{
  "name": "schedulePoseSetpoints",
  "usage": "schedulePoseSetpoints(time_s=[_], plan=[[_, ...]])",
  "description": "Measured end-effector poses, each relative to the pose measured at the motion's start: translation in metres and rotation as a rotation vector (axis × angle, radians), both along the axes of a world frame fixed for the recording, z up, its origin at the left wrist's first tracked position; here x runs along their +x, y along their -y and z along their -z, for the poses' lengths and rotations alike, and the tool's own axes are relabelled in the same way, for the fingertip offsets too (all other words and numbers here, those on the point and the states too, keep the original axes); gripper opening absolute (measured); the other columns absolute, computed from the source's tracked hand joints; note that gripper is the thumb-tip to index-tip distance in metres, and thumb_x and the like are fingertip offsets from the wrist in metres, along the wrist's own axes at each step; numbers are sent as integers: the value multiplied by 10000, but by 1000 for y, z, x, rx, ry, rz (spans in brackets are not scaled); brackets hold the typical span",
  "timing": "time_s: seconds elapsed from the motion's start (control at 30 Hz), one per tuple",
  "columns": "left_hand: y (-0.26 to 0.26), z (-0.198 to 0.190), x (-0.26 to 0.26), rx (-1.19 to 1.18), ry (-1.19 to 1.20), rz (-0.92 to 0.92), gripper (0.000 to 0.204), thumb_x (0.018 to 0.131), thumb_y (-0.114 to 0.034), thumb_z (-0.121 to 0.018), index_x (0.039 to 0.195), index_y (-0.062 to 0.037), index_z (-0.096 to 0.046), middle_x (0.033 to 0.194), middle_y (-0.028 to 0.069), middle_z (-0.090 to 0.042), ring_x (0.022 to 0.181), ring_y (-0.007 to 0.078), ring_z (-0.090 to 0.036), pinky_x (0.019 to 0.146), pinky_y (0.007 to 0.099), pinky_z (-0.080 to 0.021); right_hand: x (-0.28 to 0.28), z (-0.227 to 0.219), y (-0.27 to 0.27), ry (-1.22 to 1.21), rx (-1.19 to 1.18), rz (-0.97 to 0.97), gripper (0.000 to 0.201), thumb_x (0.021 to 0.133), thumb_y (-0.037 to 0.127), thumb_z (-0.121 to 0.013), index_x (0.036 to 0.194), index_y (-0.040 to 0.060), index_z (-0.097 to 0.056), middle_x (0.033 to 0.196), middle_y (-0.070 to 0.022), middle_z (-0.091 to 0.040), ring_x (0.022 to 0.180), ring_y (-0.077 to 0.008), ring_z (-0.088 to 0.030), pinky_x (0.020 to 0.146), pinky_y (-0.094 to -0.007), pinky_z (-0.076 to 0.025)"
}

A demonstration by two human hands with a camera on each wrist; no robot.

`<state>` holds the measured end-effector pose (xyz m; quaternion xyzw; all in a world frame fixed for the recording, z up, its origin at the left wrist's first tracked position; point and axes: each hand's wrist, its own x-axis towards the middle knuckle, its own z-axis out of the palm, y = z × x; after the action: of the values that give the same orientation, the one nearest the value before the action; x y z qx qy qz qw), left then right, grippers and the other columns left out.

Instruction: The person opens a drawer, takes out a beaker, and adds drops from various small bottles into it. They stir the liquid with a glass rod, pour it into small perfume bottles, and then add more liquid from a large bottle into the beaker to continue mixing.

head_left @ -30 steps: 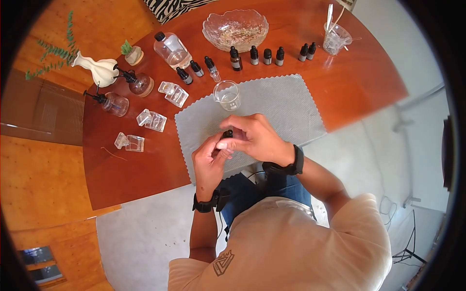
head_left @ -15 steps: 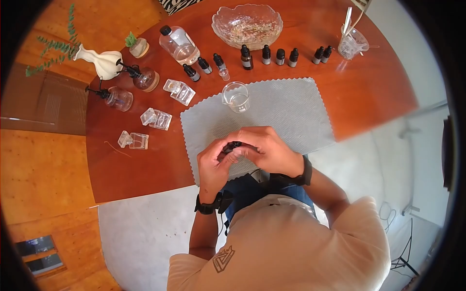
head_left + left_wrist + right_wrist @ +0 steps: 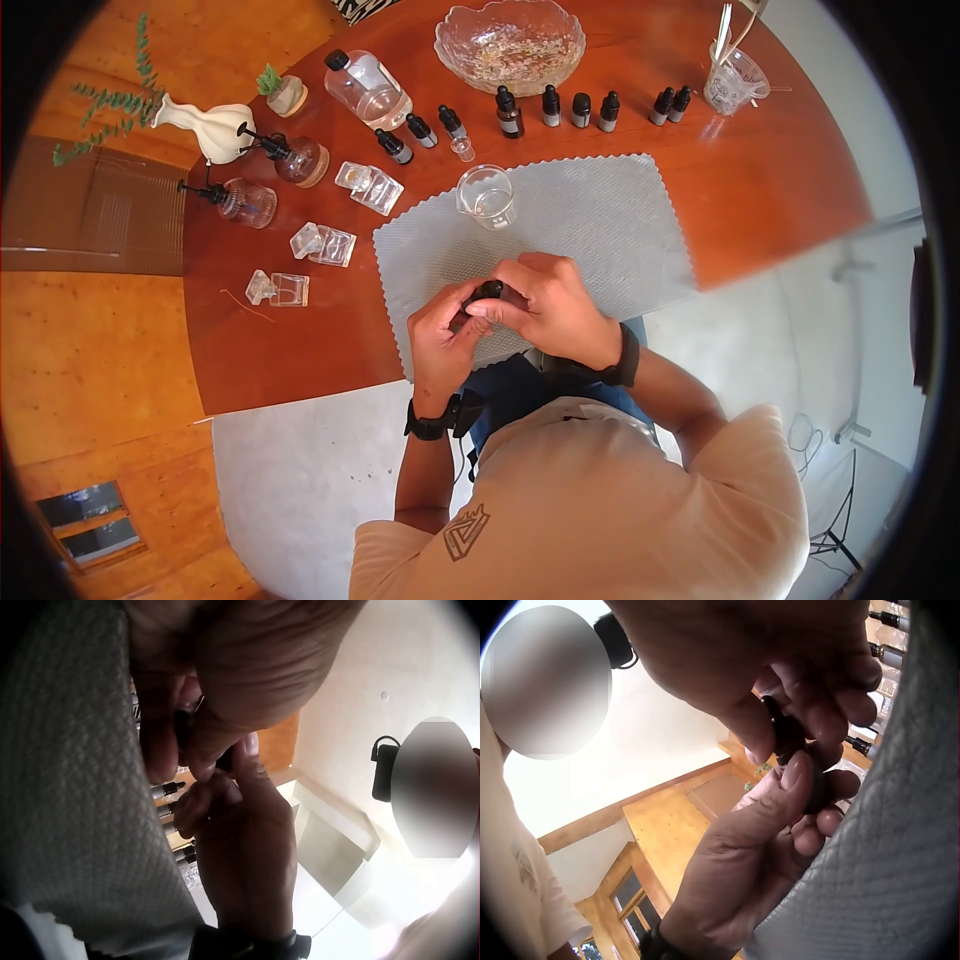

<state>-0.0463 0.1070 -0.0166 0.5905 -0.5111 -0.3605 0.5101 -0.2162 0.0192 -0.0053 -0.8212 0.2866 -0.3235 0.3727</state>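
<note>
Over the near part of a grey mat [image 3: 600,220], both hands meet around a small dark bottle with a black dropper top [image 3: 786,731]. The left hand [image 3: 440,335] grips the bottle's body, its thumb lying along the side in the right wrist view. With thumb and fingers, the right hand [image 3: 560,310] pinches the black top. Much of the bottle is hidden by fingers in the head view. A glass beaker [image 3: 488,198] stands on the mat beyond the hands.
Several dark dropper bottles [image 3: 510,115] line the table behind the mat, before a glass bowl [image 3: 510,50]. To the left are clear square glass bottles [image 3: 330,245], pump bottles [image 3: 248,203] and a large clear bottle [image 3: 370,90]. A cup with sticks [image 3: 733,85] stands back right.
The head view has shifted slightly, moving the table things right in the picture. Both hands stay together on the bottle; the right fingers have shifted around its top, showing more of the black part.
</note>
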Motion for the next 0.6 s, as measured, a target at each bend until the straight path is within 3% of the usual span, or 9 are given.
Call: schedulePoseSetpoints(time_s=[0.1,0.2,0.5,0.6], plan=[[-2,3,3,-18,36,25,331,949,-80,-747,1237,66,-674,1001,101,-717,804,137,-689,686,270,-570,-3,-6,1,-34,126,-23,228,868,75,-787,1057,5,-679,856,-144,-684,699,-281,-658,632,-351,-515],[-2,-1,2,-7,45,40,333,955,-59,-735,1253,71,-665,1011,98,-716,818,137,-688,703,267,-578,1,-18,2,304,104,-97,197,871,51,-771,1027,-1,-662,819,-155,-685,709,-320,-669,626,-354,-519],[-4,3,1,0,-6,5,357,937,-76,-756,1259,57,-678,952,110,-731,789,133,-701,687,274,-577,8,-9,-5,187,109,-66,186,882,19,-750,1034,-8,-645,832,-174,-705,699,-341,-692,631,-355,-531],[-3,3,1,-6,-21,-7,360,921,-86,-773,1244,48,-690,928,114,-736,772,134,-705,674,275,-572,11,-10,-9,212,144,-24,141,868,34,-728,950,12,-615,746,-197,-679,697,-421,-662,617,-452,-507]])
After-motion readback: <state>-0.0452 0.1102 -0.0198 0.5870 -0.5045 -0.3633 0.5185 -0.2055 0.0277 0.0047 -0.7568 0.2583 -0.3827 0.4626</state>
